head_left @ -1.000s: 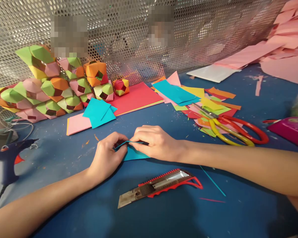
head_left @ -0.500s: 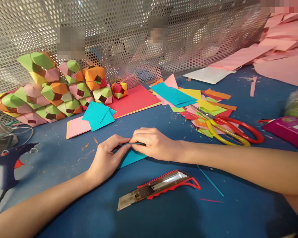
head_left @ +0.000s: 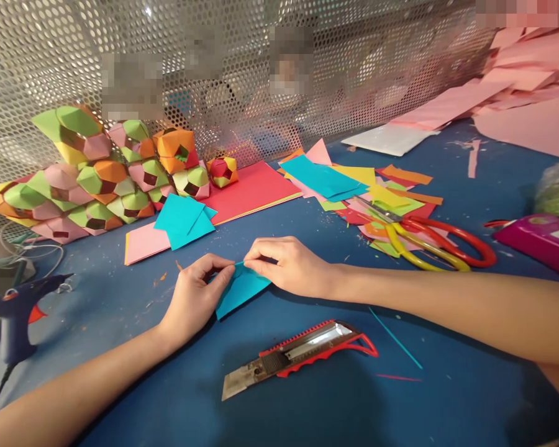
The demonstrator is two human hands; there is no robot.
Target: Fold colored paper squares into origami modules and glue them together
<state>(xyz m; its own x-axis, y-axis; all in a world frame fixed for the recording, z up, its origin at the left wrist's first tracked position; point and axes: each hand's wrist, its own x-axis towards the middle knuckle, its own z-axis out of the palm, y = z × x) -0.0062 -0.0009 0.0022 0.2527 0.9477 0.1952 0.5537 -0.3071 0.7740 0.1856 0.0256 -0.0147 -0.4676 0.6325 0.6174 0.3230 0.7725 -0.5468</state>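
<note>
— While pinching with the left hand (head_left: 193, 295), holding what?
— Holding a blue sheet (head_left: 243, 290) by its far edge, between thumb and forefinger.
— And with the right hand (head_left: 291, 264)?
— Gripping the same sheet, likewise at the far edge, with fingertips just beside the left ones, a small gap between.
— Holding it where?
— Low over the blue table (head_left: 168, 403), between the utility knife (head_left: 302, 347) on the near side and some blue pieces (head_left: 184, 223) farther off. Cannot tell whether touching the table.
— Finding what else around?
— Off to the left, a glue gun (head_left: 18, 320) with nozzle pointing right. Behind, paper balls (head_left: 103, 177) stacked against a perforated metal screen (head_left: 354, 74). To the right, scissors (head_left: 400, 226) with red and yellow handles, with blades over coloured scraps (head_left: 394, 197). Just right of the knife, a thin blue strip (head_left: 395, 337).
</note>
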